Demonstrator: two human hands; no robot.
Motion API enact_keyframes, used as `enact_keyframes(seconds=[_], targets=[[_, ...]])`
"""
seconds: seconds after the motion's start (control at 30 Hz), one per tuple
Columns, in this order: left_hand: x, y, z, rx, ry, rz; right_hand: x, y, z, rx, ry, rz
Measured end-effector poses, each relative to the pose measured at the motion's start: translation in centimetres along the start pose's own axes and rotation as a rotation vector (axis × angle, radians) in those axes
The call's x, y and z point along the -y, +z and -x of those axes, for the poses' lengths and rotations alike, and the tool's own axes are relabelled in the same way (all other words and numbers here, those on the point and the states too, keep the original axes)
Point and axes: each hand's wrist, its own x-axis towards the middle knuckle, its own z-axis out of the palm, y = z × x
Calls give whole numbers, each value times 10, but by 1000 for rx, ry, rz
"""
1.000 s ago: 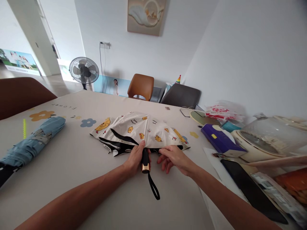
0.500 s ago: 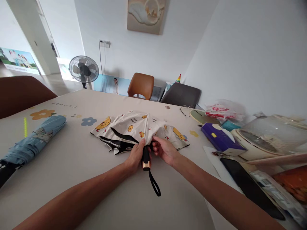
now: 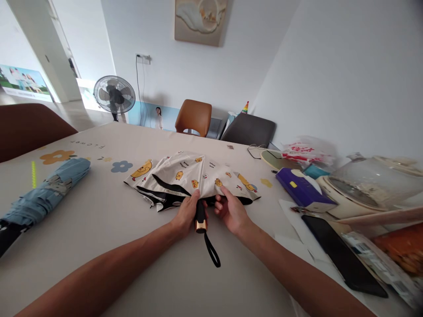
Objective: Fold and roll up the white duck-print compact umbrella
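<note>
A collapsed white umbrella (image 3: 191, 176) printed with yellow cartoon figures lies unrolled on the table (image 3: 99, 229), its black lining showing at the near edge. My left hand (image 3: 187, 213) is wrapped round its black handle (image 3: 200, 216), which ends in a gold ring and a black wrist strap (image 3: 211, 251). My right hand (image 3: 231, 209) is just right of the handle, thumb and fingers pinching a fold of the white canopy.
A rolled blue umbrella (image 3: 42, 193) lies at the far left. On the right stand a purple tissue box (image 3: 302, 189), a glass-lidded pot (image 3: 363, 185), a black phone (image 3: 340, 255) and packets. Chairs (image 3: 193, 118) and a fan (image 3: 114, 95) stand beyond the table.
My right hand moved from the table beside the handle in toward it, then took hold of a canopy fold. The left hand kept its grip on the handle.
</note>
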Motion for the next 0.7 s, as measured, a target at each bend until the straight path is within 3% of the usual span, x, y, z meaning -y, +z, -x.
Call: enact_keyframes(seconds=[0.2, 0.23, 0.33, 0.4, 0.7], targets=[[2, 0, -2, 26, 48, 10, 40, 24, -13, 12, -419, 540], [2, -1, -2, 27, 56, 17, 45, 31, -14, 75, -431, 590], [2, -1, -3, 40, 58, 37, 57, 42, -13, 446, -224, 731], [2, 0, -2, 40, 48, 41, 63, 37, -13, 611, -78, 824], [-1, 1, 3, -1, 14, -4, 70, -32, 10, 529, 15, 1266]])
